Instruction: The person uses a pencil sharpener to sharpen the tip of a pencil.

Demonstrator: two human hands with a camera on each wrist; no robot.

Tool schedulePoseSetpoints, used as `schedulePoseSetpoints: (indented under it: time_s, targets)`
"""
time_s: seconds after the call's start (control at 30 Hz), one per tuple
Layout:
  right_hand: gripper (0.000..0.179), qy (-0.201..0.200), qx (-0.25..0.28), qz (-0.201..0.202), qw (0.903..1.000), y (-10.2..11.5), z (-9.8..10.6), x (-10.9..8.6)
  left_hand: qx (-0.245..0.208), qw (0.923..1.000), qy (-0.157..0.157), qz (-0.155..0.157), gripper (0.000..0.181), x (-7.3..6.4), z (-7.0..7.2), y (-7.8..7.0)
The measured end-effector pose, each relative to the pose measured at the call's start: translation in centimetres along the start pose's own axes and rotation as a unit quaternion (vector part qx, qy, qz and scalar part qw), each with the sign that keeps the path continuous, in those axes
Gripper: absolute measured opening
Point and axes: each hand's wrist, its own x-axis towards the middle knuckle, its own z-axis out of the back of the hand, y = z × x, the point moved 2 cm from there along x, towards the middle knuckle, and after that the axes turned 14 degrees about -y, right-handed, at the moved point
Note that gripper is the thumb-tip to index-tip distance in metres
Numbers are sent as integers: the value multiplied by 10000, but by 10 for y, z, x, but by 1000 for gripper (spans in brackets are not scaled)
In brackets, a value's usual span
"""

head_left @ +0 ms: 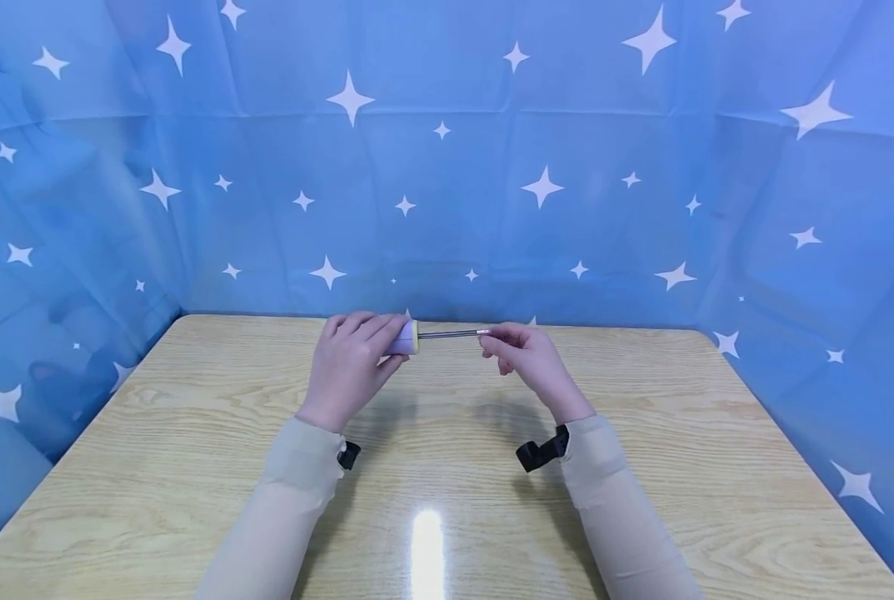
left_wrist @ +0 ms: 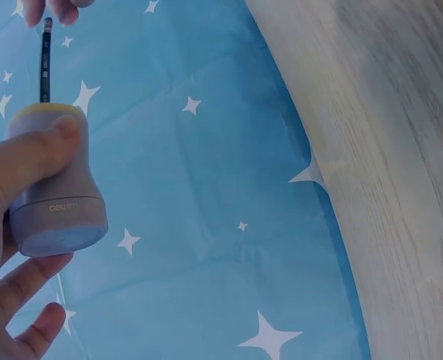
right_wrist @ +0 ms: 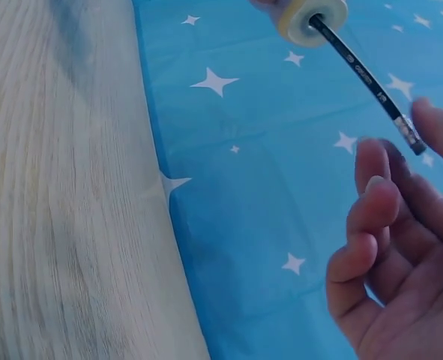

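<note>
My left hand grips a lilac pencil sharpener with a yellow rim and the word deli near its base, thumb along its side. It lies on its side in the head view, its opening facing right. A dark pencil sticks out of that opening, a silver ferrule at its free end. Around this end is my right hand, thumb and forefinger spread on either side of the ferrule, the other fingers loosely bent. The pencil's far end is hidden inside the sharpener.
Both hands are above the far edge of a light wood-grain table. A blue curtain with white stars hangs behind and along both sides. Black wrist mounts sit at the sleeve cuffs. Glare marks the table's near middle.
</note>
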Motion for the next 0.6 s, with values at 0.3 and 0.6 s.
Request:
schedulePoseSetpoints:
  time_s: [0.3,0.6]
  targets:
    - [32,-184,112,469,9987,1,-2,0,-45,10000,-36,12,48,0,2,0]
    - [24,-345,-88,780,9963,4,-7,-4,-221,9996,4,-185,49,0,-2,-8]
